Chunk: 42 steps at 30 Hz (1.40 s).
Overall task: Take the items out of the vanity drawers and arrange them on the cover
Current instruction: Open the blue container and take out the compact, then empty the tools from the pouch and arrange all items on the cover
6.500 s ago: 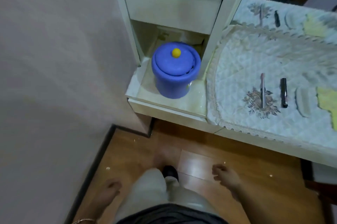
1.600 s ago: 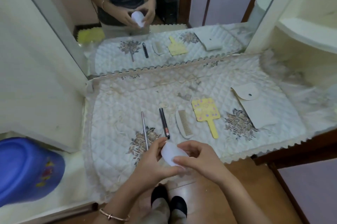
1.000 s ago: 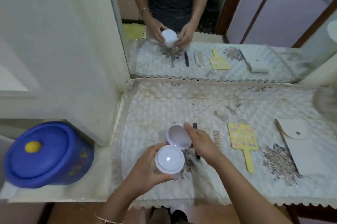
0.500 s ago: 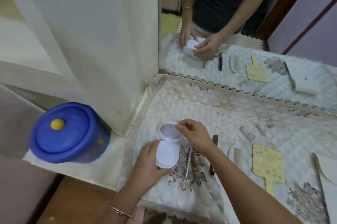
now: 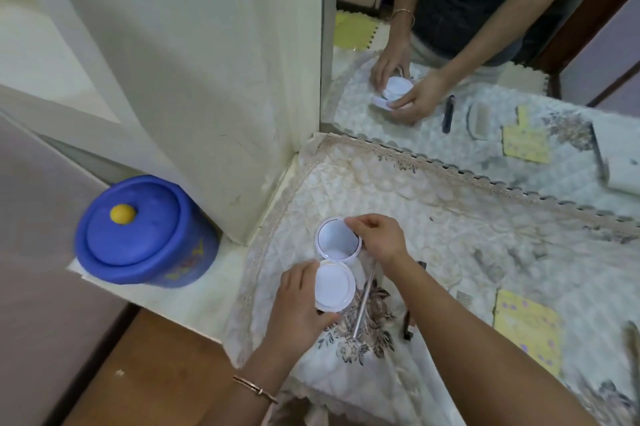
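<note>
White compact [image 5: 336, 264]; blue tub [image 5: 145, 235], lettering illegible

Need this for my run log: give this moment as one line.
left hand: holds compact base | right hand: pinches lid | compact: open, over cover

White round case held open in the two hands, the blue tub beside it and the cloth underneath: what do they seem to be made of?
White case: likely moulded plastic, since it is a thin, smooth hinged shell with a soft sheen.
Blue tub: probably plastic too, with even colour, a rounded moulded rim and a dull gloss.
Cover: quilted fabric with a matte finish, puffy stitched cells and a lace-like scalloped border.
</note>
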Available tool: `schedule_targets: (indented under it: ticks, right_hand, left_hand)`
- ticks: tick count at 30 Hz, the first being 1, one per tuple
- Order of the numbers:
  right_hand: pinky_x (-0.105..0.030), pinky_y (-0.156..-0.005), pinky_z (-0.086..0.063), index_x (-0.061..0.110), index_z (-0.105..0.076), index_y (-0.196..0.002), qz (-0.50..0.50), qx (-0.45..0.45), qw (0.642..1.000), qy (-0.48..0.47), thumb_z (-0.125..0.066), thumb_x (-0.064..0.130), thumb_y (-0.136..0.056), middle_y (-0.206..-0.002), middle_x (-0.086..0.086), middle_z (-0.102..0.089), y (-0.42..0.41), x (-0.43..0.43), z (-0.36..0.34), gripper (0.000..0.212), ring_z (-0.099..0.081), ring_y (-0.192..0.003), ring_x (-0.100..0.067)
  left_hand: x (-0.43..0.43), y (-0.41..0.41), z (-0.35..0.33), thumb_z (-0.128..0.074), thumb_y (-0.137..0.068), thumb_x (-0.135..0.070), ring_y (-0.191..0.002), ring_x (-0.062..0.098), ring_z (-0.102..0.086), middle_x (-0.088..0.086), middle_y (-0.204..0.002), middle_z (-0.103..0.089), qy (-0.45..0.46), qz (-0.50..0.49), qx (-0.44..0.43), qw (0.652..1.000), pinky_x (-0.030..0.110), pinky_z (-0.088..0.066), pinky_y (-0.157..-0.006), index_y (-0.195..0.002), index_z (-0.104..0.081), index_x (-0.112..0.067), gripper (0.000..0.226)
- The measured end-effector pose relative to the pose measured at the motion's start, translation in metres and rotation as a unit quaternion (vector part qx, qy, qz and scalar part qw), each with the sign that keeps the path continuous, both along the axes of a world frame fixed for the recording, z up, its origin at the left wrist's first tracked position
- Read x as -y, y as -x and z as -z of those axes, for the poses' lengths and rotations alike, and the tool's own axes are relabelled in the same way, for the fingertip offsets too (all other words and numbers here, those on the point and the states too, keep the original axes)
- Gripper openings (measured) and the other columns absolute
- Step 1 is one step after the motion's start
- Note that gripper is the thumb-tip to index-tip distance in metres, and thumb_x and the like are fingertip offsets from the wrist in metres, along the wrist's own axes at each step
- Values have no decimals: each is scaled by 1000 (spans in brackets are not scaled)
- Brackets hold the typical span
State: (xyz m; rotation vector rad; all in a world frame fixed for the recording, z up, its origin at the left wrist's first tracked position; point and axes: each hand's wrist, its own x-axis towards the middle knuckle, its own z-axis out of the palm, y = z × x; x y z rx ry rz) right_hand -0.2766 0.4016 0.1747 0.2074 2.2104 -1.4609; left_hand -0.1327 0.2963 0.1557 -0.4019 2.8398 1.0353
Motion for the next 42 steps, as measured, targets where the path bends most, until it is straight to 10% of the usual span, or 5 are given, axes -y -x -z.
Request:
schedule_targets:
  ticks: [7,18,22,29,42]
  right_hand:
    - [-9,-54,-38,12,-59,-78,23,-95,990,-100,-65,18,-82,-69,4,-57,-25,-40,-14,10,-53,-69,-15]
    - [-34,-62,-42,11,-40,-89,-60,-77,968,-230,-57,12,-80,-78,-13,-63,-76,-34,-1,19,-60,-75,-29]
    - [-9,-51,-40,14,-55,-103,-26,-80,987,-139,-62,12,-81,-66,8,-56,-80,-49,-26,23,-52,-60,-2]
    - [-17,-64,-45,38,-57,-72,-12,-130,989,-72,-68,16,-80,-65,10,-60,-100,-85,-60,26,-54,-61,-5]
    - [-20,-62,-43,29,-56,-68,37,-113,982,-144,-63,14,-83,-61,11,-54,-133,-122,-50,22,-52,-60,-7]
  left_hand:
    - [2,-7,0,-69,-66,-46,-130,22,-24,9,-144,-31,7,44,1,999,31,-25,-108,-139,-27,-12,90]
    - [4,-1,-35,-39,-78,-43,-110,5,-31,-1,-122,-47,-79,-10,-81,994,18,-25,-100,-121,-52,-11,55]
    - [-13,20,-61,-45,-94,-17,-106,9,-48,-10,-109,-48,-153,16,-76,985,15,-35,-82,-123,-51,-14,30]
    - [-62,51,-83,-49,-92,-9,-90,12,-62,0,-92,-65,-463,-61,-16,884,9,-53,-71,-105,-61,-8,17]
    - [-66,96,-100,-57,-88,-9,-69,11,-57,3,-73,-60,-536,-146,-57,829,10,-52,-58,-76,-62,-10,12]
